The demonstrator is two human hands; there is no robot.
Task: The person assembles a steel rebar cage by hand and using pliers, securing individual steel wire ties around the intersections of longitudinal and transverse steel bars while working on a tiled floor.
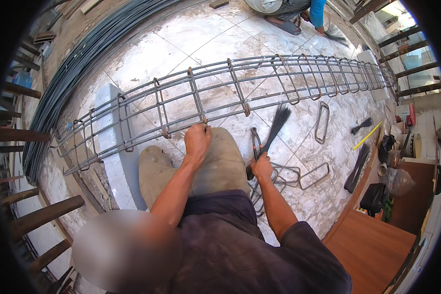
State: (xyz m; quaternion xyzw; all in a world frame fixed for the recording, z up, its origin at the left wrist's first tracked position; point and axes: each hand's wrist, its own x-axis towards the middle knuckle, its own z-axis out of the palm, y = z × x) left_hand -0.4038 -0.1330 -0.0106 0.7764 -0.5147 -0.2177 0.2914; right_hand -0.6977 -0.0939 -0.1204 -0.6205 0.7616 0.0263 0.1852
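A long rebar cage (259, 105) with square stirrups stretches across in front of me, from lower left to far right. My left hand (198, 141) is closed in a pinch right beside its near lower bar, below a stirrup corner; what the fingers hold is too small to make out. Lower and to the right, my right hand (262, 167) grips pincers (256, 139) with orange on the handles, their jaws pointing away from me. A fanned bundle of dark tie wire (279, 122) sticks out from the same hand. Loose stirrups (286, 176) lie beneath and beside this hand.
White blocks (113, 147) support the cage near both ends. Long rebar (59, 93) is stacked at left. A co-worker's hand (320, 30) touches another wire bundle (337, 36) at the top. A yellow strip (367, 135), wire bundles and a brown board (372, 245) lie to the right.
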